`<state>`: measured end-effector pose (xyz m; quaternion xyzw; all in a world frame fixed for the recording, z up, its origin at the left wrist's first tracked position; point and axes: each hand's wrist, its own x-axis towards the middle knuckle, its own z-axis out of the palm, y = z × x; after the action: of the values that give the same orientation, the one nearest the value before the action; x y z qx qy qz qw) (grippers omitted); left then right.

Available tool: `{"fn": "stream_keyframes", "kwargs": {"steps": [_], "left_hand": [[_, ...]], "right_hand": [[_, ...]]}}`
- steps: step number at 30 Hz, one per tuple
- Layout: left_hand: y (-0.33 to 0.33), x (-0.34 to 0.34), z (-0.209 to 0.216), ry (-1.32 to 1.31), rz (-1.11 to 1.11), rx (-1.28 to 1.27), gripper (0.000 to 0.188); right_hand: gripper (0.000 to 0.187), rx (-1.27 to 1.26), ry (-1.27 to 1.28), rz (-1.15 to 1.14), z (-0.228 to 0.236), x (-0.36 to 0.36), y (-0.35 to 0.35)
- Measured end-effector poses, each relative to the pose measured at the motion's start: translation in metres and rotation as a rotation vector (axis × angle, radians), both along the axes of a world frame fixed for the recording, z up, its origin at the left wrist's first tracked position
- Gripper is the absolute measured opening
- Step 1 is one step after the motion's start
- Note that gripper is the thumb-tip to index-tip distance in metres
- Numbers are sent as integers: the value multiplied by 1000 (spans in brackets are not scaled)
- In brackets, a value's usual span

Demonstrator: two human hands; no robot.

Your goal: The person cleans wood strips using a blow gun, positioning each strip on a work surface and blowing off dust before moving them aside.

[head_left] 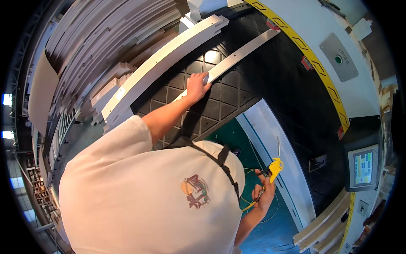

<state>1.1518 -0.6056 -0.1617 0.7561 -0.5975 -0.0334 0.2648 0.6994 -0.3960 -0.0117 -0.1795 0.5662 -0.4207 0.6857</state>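
A long pale wooden strip (237, 57) lies slantwise across the black quilted-pattern machine bed. My left hand (197, 87) is closed over the strip partway along it, and a small grey rounded thing (206, 79) shows at its fingers, mostly hidden. Low on the right, my right hand (264, 195) grips a yellow air blow gun (276, 168) by its handle. Its thin metal nozzle points up and away from me, and a yellow hose (248, 207) trails from it. The blow gun is apart from the strip.
A wide curved pale board (158, 59) lies left of the strip, beside stacked boards (114, 29). On the right stand a yellow-striped machine housing (325, 80), a green button (338, 59) and a screen (363, 167). More wooden pieces (325, 224) lie lower right.
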Motion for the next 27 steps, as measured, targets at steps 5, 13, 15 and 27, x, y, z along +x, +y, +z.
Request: {"fn": "stream_keyframes", "kwargs": {"steps": [5, 13, 15, 27], "left_hand": [[-27, 10, -6, 0, -78, -47, 53], [-53, 19, 0, -18, -142, -18, 55], [-59, 27, 5, -29, -137, 73, 54], [-79, 73, 4, 23, -256, -56, 41]], "right_hand": [[44, -54, -6, -107, -1, -7, -2], [59, -167, -57, -128, 8, 8, -34], [58, -188, -66, -132, 6, 10, -41], [53, -111, 132, -104, 13, 35, -94]]}}
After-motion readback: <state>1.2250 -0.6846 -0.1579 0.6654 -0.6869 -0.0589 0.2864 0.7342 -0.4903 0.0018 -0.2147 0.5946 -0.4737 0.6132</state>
